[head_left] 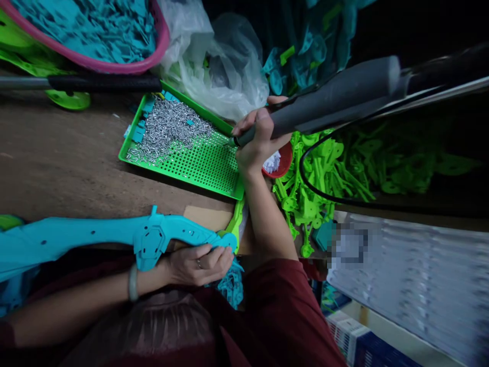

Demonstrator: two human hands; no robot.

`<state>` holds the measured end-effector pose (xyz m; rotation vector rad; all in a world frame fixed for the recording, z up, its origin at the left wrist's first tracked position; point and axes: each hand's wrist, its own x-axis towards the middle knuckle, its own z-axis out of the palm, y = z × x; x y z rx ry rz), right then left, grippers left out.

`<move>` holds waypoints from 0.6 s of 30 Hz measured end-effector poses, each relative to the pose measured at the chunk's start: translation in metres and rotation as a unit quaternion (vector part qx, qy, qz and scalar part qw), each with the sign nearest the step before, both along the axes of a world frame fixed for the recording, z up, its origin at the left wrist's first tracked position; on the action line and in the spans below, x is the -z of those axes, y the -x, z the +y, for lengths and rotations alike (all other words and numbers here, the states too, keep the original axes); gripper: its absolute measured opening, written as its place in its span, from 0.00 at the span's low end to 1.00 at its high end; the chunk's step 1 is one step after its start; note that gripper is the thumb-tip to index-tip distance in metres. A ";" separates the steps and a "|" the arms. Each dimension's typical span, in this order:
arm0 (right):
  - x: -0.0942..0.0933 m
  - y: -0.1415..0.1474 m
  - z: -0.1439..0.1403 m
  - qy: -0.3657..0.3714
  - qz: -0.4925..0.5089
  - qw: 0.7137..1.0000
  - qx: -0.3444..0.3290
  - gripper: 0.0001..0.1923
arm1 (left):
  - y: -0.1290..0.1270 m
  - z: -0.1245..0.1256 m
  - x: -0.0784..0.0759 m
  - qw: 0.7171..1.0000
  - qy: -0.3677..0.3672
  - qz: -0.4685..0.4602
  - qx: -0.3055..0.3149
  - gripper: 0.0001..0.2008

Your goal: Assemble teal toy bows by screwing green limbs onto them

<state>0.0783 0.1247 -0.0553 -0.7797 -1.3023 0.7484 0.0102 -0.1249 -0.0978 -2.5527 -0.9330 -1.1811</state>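
Observation:
My left hand (202, 264), with a ring on one finger, is closed round the right end of a long blue plastic part (95, 233). The part lies along the table's near edge, with a hexagonal boss near its middle. My right hand (256, 137) grips a dark grey electric screwdriver (328, 99), its tip pointing left over a green perforated tray (202, 171). Many small silver screws (171, 127) fill the tray's left and far side, with a few blue bits among them. Whether a screw sits on the tip is too small to tell.
A pink basket (162, 43) of blue pieces and a clear plastic bag (225, 76) stand at the back. Right of the tray are a red bowl (286, 160) with white pieces and a heap of lime-green parts (317, 173). The screwdriver's black cable (305, 178) loops over them.

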 end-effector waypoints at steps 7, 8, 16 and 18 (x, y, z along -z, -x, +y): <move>0.008 -0.005 0.007 0.033 -0.024 0.999 0.002 0.17 | 0.002 -0.001 0.003 0.999 -0.023 0.024 0.014 0.15; 0.010 -0.006 0.008 0.031 -0.026 0.999 0.005 0.18 | 0.002 -0.001 0.003 0.999 -0.024 0.019 0.012 0.15; 0.018 -0.012 0.017 0.038 -0.041 0.998 0.011 0.22 | -0.002 0.000 0.000 1.000 -0.008 -0.026 -0.005 0.11; 0.017 -0.010 0.016 0.037 -0.031 0.999 0.005 0.22 | -0.002 0.001 -0.002 0.999 -0.008 -0.038 -0.004 0.10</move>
